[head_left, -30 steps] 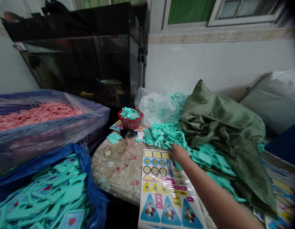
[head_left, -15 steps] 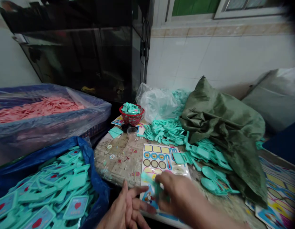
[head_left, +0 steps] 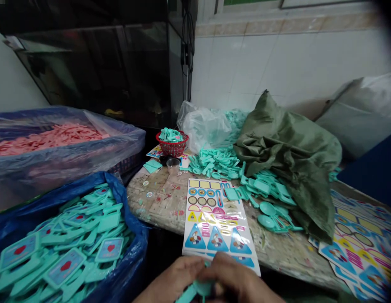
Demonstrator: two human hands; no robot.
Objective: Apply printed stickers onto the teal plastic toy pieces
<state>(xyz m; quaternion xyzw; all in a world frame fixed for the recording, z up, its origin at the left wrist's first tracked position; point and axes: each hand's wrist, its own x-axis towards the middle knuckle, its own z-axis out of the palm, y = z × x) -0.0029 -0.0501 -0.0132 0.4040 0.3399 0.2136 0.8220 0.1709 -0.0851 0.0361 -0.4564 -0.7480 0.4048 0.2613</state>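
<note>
At the bottom edge, my left hand [head_left: 179, 275] and my right hand [head_left: 238, 277] meet, fingers closed around teal plastic toy pieces [head_left: 204, 288]. One long flat part sticks out below the left fingers, and a rounded part shows between the hands. Their exact kind is partly hidden by the fingers. Just beyond the hands lies a sticker sheet [head_left: 216, 216] with circles, triangles and yellow rectangles, overhanging the table's near edge. Teal spoons [head_left: 268, 215] and flat-bladed teal pieces [head_left: 261, 185] rest to its right.
A blue-lined container [head_left: 140, 248] holds teal pieces with heart stickers at left; pink pieces [head_left: 62, 136] fill another behind it. On the worn table [head_left: 163, 191] stand a red basket [head_left: 173, 148] and a teal heap [head_left: 214, 162]. A green sack [head_left: 293, 139] and more sticker sheets [head_left: 359, 248] are at right.
My left hand has gone from open to closed. My right hand has come back from over the sticker sheet, and both now meet on the teal pieces. The view has tilted down slightly.
</note>
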